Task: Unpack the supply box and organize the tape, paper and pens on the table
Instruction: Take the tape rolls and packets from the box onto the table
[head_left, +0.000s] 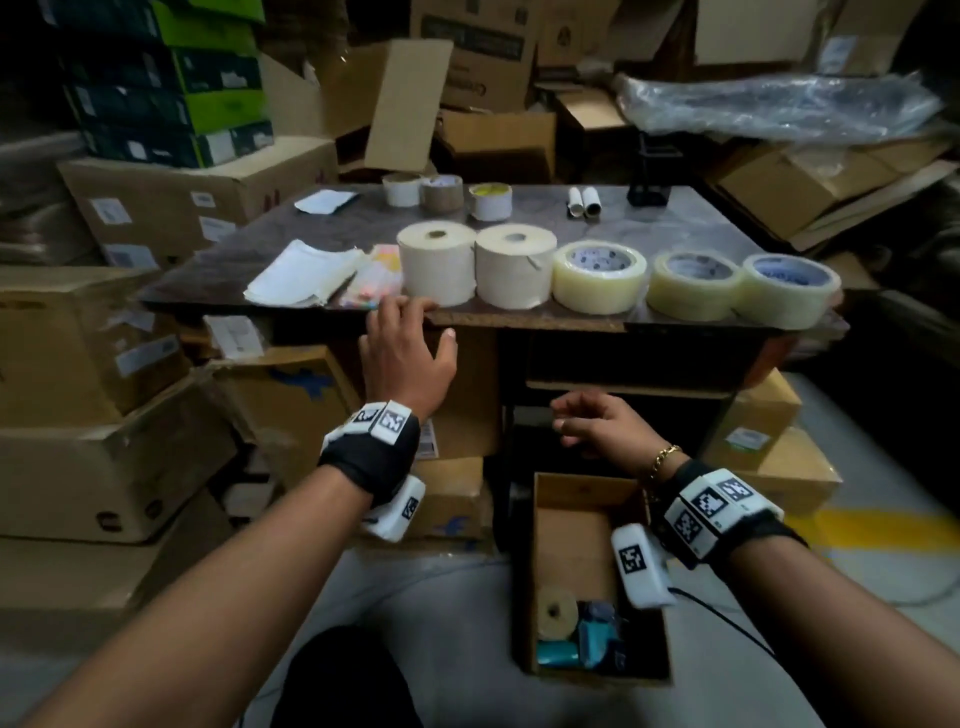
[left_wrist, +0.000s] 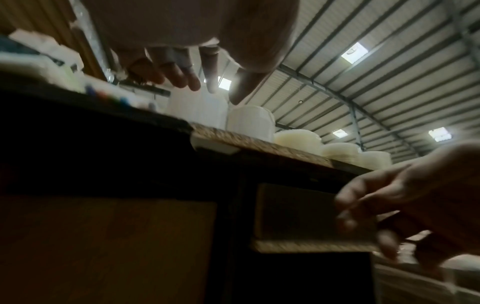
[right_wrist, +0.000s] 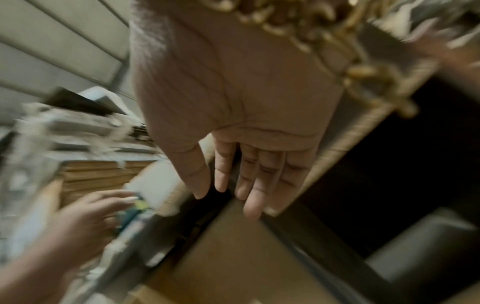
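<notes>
though much already sits on the table (head_left: 270, 244), the unpacking looks roughly two-thirds done: two paper rolls (head_left: 475, 262) and three clear tape rolls (head_left: 693, 283) stand in a row along the near edge, with a paper stack (head_left: 304, 275) and a pack of coloured pens (head_left: 371, 278) just to their left. the supply box (head_left: 576, 530) on the floor still holds a tan roll (head_left: 557, 613) and some teal items (head_left: 582, 647), too dim to name. the left hand (head_left: 402, 356), fingers relaxed and grasping nothing, touches the table edge by the pens; the right hand (head_left: 605, 423) hangs loose and empty above the box.
</notes>
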